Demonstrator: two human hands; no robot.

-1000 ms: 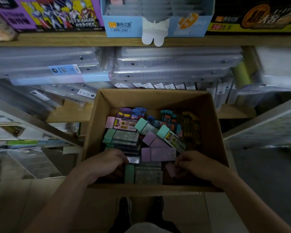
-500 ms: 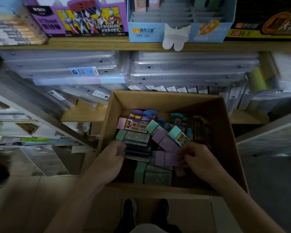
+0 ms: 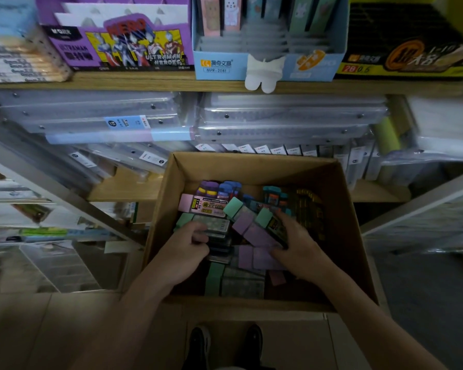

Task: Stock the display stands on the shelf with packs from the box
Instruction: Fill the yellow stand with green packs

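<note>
Your left hand (image 3: 183,252) curls round green-capped stack (image 3: 211,225), left side of box (image 3: 251,166). Your right hand (image 3: 297,249) grips purple packs (image 3: 254,233) mid-box, probably gathering several per trip. Box sits near you, under shelf (image 3: 145,81). Blue display stand (image 3: 217,65) far above, middle tiers bare: likely target.

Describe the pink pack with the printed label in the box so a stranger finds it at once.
Start at the open cardboard box below the shelves. In its far-left part, just beyond the left hand, the pink pack lies crosswise, label up. Its neighbours are mint or lilac; it alone pairs a pink end with a pale label bearing a yellow-and-black badge.
</note>
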